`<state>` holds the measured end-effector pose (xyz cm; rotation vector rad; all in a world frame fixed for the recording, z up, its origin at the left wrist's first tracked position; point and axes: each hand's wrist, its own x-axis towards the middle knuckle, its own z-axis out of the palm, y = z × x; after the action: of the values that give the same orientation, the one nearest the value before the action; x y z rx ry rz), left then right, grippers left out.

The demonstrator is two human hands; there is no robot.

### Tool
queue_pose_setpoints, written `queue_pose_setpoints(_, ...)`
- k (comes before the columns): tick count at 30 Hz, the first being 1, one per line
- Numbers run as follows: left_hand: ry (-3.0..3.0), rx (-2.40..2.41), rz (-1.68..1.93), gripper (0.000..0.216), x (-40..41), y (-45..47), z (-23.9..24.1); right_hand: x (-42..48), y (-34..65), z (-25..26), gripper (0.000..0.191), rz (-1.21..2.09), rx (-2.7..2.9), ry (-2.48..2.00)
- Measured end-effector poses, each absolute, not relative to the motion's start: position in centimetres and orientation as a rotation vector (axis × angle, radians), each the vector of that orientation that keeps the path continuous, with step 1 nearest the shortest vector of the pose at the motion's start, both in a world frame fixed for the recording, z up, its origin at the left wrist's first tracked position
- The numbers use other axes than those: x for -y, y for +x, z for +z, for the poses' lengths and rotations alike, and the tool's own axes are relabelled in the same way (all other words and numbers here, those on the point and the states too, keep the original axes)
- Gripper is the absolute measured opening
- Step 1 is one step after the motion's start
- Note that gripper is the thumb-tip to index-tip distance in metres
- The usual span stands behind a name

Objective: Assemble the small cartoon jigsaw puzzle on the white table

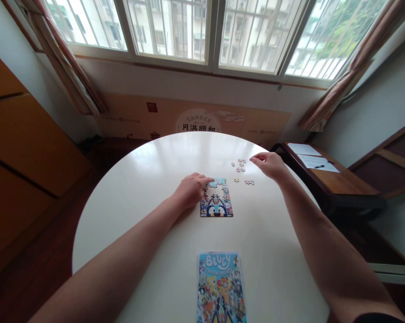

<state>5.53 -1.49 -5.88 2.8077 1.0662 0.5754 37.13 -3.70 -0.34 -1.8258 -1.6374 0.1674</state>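
Observation:
A partly assembled jigsaw puzzle (217, 211) lies on the white table, with a gap in its upper middle where the tabletop shows. My left hand (192, 188) rests at its upper left, index finger stretched out onto the blue top part. Loose puzzle pieces (240, 170) are scattered to the right of the puzzle, several of them in small clusters. Just right of these, my right hand (269, 165) is closed, its thumb and fingertips pinched together. Whatever may be between those fingertips is too small to make out.
Nearer to me on the round white table (121, 202) lies a Bluey picture sheet (220, 287). A wooden side table (350, 181) at right carries papers (318, 162) and a dark pen-like object. Windows and curtains stand beyond; an orange cabinet is at left.

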Motion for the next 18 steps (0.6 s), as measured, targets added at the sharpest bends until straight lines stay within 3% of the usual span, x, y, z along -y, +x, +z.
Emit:
queue_pose_setpoints(7, 2.836, -1.040, 0.484, 0.043, 1.3, 5.8, -5.9, 4.1, 40.3, -0.7, 0.016, 0.334, 1.824, -2.094)
queue_pose_setpoints(12, 2.852, -1.060, 0.463, 0.045, 1.2, 5.8, -5.9, 3.7, 39.7, -1.6, 0.023, 0.543, 2.040, -2.075)
queue_pose_setpoints(18, 2.877, -1.040, 0.459, 0.044, 1.2, 5.7, -6.0, 3.4, 39.0, -2.1, 0.021, 0.480, 2.131, -2.106)
